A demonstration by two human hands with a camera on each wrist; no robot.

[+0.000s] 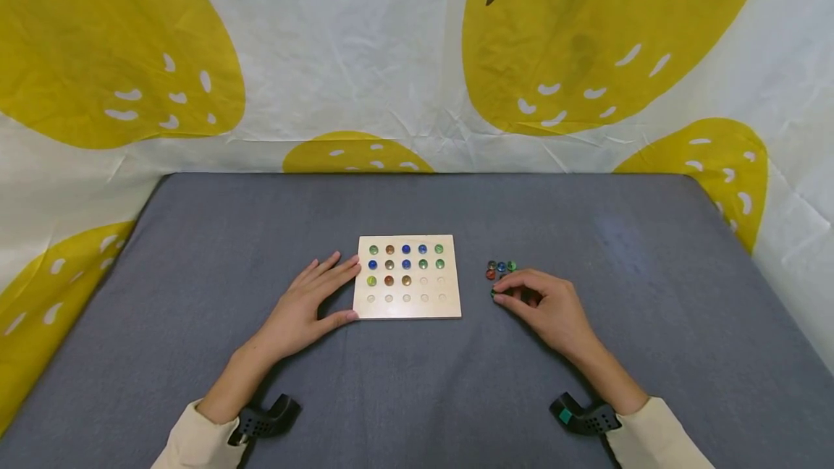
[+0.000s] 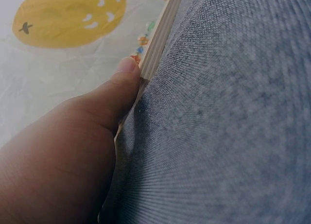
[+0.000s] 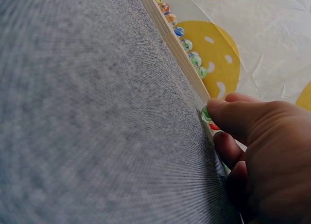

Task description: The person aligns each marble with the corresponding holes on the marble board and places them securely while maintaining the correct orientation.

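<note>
A pale wooden board (image 1: 407, 307) with rows of round hollows lies mid-table, its upper rows filled with coloured marbles (image 1: 406, 264). My left hand (image 1: 329, 284) rests flat against the board's left edge, fingers straight, thumb (image 2: 124, 73) at the near corner of the board's edge (image 2: 160, 34). To the right of the board lies a small cluster of loose marbles (image 1: 501, 267). My right hand (image 1: 504, 295) sits just below them with curled fingers, pinching a green marble (image 3: 206, 114) on the cloth. A red marble (image 3: 214, 127) shows beside the fingertips.
The grey cloth-covered table (image 1: 417, 382) stretches wide on all sides of the board. A white sheet with large yellow shapes (image 1: 586, 42) hangs behind and around the table. Black wrist mounts (image 1: 267, 417) sit on both cuffs.
</note>
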